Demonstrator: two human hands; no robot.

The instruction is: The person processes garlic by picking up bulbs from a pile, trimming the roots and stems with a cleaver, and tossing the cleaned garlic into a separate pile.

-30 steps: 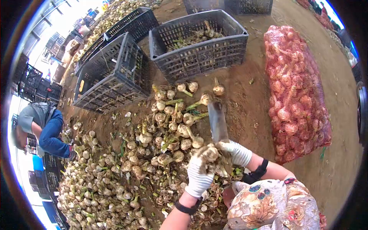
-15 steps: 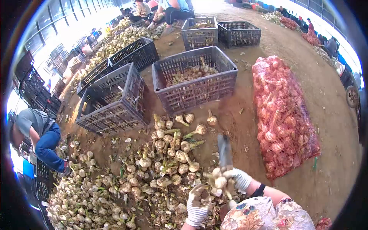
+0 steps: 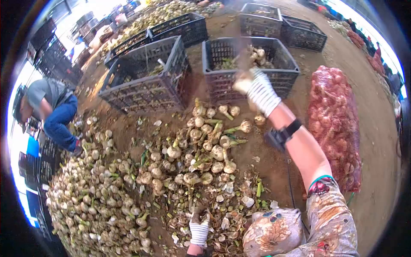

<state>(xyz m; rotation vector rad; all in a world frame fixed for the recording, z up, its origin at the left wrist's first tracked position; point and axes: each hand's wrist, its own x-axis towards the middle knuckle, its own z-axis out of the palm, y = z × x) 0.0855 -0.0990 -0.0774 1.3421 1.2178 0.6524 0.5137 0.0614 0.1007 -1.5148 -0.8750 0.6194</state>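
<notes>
My right hand [image 3: 260,91], in a white striped glove, is stretched out over the near rim of a dark plastic crate [image 3: 250,78]. It is closed on a knife [image 3: 243,53] whose dark blade is smeared by motion. Garlic bulbs [image 3: 257,55] lie inside that crate, just beyond the hand. Low in the view, my left hand [image 3: 198,229] is gloved too, its soiled fingers apart above loose skins and cut stems [image 3: 222,205]. No bulb shows in it. Ahead of it are garlic bulbs with stems [image 3: 205,145] on the ground.
A larger garlic heap [image 3: 102,201] spreads at left. Another crate [image 3: 143,81] stands left of the near one, with more crates [image 3: 304,34] behind. A full red mesh sack [image 3: 334,128] lies at right. A person [image 3: 51,107] bends at far left.
My right hand has swung forward from the pile to the crate with the knife. The bulbs held between my hands have left them. My left hand has moved left; the view has shifted.
</notes>
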